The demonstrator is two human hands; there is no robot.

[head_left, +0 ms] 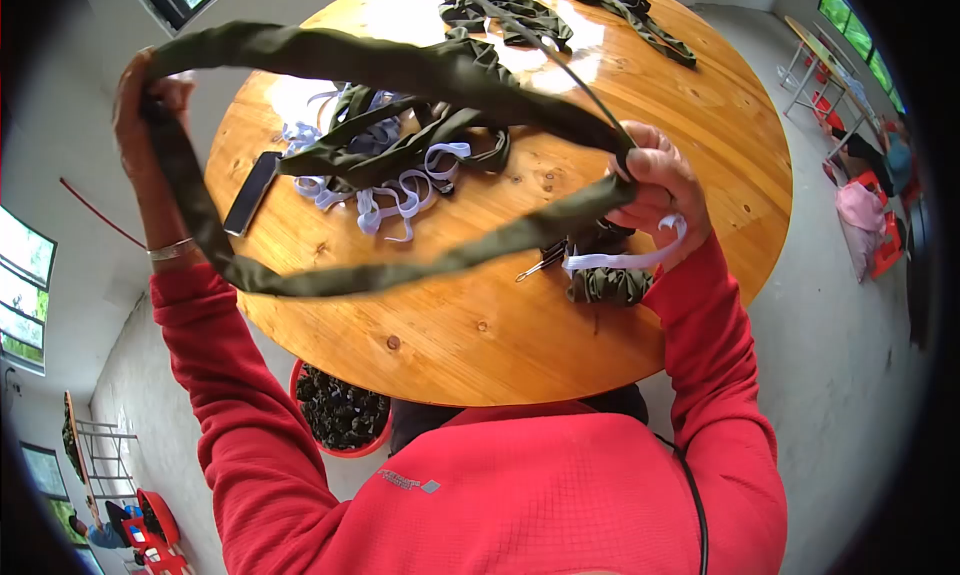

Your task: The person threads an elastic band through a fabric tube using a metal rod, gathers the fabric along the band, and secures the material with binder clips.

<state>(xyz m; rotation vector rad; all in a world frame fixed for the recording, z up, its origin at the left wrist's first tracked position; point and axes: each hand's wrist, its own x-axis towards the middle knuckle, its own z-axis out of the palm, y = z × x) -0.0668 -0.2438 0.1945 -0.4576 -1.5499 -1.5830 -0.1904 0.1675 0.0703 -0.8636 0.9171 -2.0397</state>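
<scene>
- Green fabric loop: raised over the counter, lower edge blurred.
- Left hand: grip closed on one end, fingers partly hidden.
- Right hand: grip pinching the other.

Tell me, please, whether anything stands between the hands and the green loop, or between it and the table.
The left hand and right hand grip the loop, nothing visible between. Below it, green strips, pale elastic and a dark flat object lie on the table.

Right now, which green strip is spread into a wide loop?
The strip between the left hand and right hand; other green strips lie tangled on the table.
</scene>
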